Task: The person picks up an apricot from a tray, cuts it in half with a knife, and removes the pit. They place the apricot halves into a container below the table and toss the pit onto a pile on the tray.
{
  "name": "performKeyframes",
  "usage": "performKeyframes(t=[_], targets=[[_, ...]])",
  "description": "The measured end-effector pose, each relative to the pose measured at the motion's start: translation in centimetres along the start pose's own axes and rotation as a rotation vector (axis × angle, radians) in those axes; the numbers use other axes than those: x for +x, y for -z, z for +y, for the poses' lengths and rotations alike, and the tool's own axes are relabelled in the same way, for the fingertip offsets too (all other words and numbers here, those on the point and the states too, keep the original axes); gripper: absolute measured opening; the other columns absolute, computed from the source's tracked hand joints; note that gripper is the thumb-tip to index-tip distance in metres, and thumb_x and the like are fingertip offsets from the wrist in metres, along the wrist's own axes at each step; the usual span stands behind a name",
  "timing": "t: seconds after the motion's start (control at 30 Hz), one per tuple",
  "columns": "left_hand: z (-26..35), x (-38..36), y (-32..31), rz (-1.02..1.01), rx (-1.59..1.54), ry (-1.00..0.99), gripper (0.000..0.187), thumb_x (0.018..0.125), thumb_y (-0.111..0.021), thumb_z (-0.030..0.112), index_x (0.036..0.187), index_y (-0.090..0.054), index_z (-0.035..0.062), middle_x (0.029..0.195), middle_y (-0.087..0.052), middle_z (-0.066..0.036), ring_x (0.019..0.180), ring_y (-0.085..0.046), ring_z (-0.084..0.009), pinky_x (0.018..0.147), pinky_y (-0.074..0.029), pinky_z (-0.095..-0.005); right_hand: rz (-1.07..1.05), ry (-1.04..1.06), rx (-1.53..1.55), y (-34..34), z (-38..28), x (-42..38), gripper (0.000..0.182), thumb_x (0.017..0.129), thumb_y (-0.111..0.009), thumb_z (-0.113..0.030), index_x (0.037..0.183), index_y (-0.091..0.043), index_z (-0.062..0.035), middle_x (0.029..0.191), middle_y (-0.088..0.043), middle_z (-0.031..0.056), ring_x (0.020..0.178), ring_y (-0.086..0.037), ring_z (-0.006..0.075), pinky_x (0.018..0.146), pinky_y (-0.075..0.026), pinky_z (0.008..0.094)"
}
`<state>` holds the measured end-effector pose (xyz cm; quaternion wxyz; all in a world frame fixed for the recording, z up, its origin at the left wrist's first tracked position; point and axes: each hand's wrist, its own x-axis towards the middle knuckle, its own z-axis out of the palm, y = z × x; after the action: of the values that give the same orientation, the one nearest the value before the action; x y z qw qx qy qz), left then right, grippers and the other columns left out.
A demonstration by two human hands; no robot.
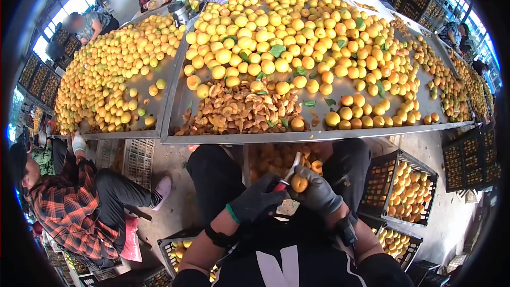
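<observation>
Beneath the fruit-covered metal sorting table, the gloved left hand grips a red-handled knife; right hand fingers clamp a small round orange fruit.

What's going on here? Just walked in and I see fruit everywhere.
A seated person in dark gloves holds a small yellow fruit in the right hand and a knife in the left hand, blade at the fruit. Ahead, a metal table is heaped with fruit, with cut scraps near its front edge. Crates of fruit stand alongside.
</observation>
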<state>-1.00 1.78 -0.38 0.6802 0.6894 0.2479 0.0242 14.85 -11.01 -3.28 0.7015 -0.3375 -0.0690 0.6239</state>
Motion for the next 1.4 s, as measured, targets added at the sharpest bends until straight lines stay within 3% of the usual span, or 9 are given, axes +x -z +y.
performKeyframes(t=[0.07, 0.33, 0.67, 0.77, 0.83, 0.93, 1.03, 1.2, 1.4], targets=[[-0.4, -0.5, 0.1, -0.226, -0.522, 0.35, 0.03, 0.083, -0.067, 0.02, 0.108, -0.058, 0.0039, 0.085, -0.064, -0.016, 0.073, -0.064, -0.0308, 0.062, -0.05, -0.035, -0.121, -0.078, 0.385, 0.9, 0.5, 0.3, 0.032, 0.094, -0.053, -0.027, 0.115, -0.053, -0.0026, 0.112, -0.056, 0.0101, 0.102, -0.056, 0.0245, 0.089, -0.048, 0.0359], [-0.8, -0.8, -1.7, 0.49, 0.654, -0.384, 0.023, 0.079, -0.067, 0.013, 0.099, -0.06, 0.0062, 0.078, -0.062, -0.018, 0.068, -0.062, -0.0347, 0.059, -0.049, -0.0414, -0.247, 0.058, 0.21, -1.6, -0.2, -1.5, 0.049, 0.078, -0.064, -0.005, 0.124, -0.047, -0.004, 0.121, -0.052, 0.0136, 0.113, -0.052, 0.0307, 0.097, -0.041, 0.0423], [-0.8, -0.7, -2.2, 0.49, 0.959, -0.511, 0.028, 0.074, -0.068, 0.016, 0.1, -0.061, 0.0064, 0.08, -0.061, -0.018, 0.067, -0.06, -0.0376, 0.057, -0.048, -0.0439, 0.09, 0.209, -0.492, -3.3, 1.2, -2.2, 0.039, 0.075, -0.067, -0.003, 0.112, -0.056, -0.0046, 0.115, -0.055, 0.0062, 0.092, -0.057, 0.0148, 0.078, -0.048, 0.0306], [0.2, -0.8, -1.9, 0.349, 0.713, -0.354, 0.029, 0.079, -0.067, 0.014, 0.105, -0.058, 0.0056, 0.074, -0.06, -0.012, 0.059, -0.059, -0.0287, 0.053, -0.046, -0.0374, -0.054, 0.057, 0.165, -0.6, 1.4, -1.3, 0.025, 0.085, -0.056, -0.015, 0.109, -0.056, -0.0066, 0.107, -0.061, 0.0075, 0.094, -0.06, 0.0206, 0.073, -0.047, 0.0313], [3.0, -1.3, -0.8, -0.199, -0.144, 0.353, 0.024, 0.086, -0.064, 0.014, 0.107, -0.056, 0.0056, 0.071, -0.056, -0.003, 0.058, -0.056, -0.0147, 0.052, -0.044, -0.0275, -0.111, 0.072, 0.244, -0.5, 0.9, -1.2, 0.027, 0.084, -0.056, -0.014, 0.11, -0.056, -0.0067, 0.106, -0.06, 0.0088, 0.096, -0.059, 0.022, 0.073, -0.046, 0.0322], [0.9, -1.5, -1.3, -0.221, -0.288, 0.257, 0.026, 0.088, -0.066, 0.02, 0.107, -0.056, 0.0062, 0.07, -0.055, -0.001, 0.059, -0.054, -0.0112, 0.055, -0.045, -0.0284, 0.09, 0.02, 0.486, -1.5, 0.1, -1.8, 0.036, 0.081, -0.06, -0.012, 0.116, -0.052, -0.0084, 0.106, -0.058, 0.0089, 0.099, -0.056, 0.0241, 0.08, -0.045, 0.0368], [-1.3, -1.0, -1.6, 0.039, -0.069, -0.025, 0.02, 0.088, -0.065, 0.015, 0.104, -0.057, 0.0069, 0.075, -0.054, 0.002, 0.061, -0.051, -0.0069, 0.055, -0.044, -0.026, -0.027, 0.176, 0.23, -1.4, -0.5, -1.9, 0.04, 0.079, -0.064, -0.012, 0.117, -0.05, -0.0092, 0.109, -0.056, 0.0079, 0.101, -0.055, 0.0235, 0.084, -0.045, 0.038], [0.3, -1.4, -1.4, 0.173, -0.306, -0.049, 0.011, 0.088, -0.062, 0.005, 0.097, -0.056, 0.0077, 0.076, -0.054, 0.003, 0.061, -0.051, -0.0057, 0.055, -0.043, -0.0236, 0.056, 0.925, -1.278, -2.9, -3.6, -3.2, 0.056, 0.066, -0.083, -0.005, 0.111, -0.049, -0.0068, 0.11, -0.055, 0.0065, 0.104, -0.055, 0.0221, 0.093, -0.044, 0.0355], [1.3, -1.7, -1.8, 0.155, -0.421, 0.031, 0.012, 0.088, -0.059, 0.002, 0.097, -0.054, 0.009, 0.072, -0.052, 0.003, 0.059, -0.05, -0.0064, 0.051, -0.039, -0.0203, -0.117, 0.215, 0.295, -2.0, -3.1, -2.2, 0.038, 0.094, -0.055, -0.027, 0.121, -0.048, -0.0023, 0.12, -0.056, 0.0144, 0.107, -0.056, 0.0255, 0.087, -0.048, 0.0354]])
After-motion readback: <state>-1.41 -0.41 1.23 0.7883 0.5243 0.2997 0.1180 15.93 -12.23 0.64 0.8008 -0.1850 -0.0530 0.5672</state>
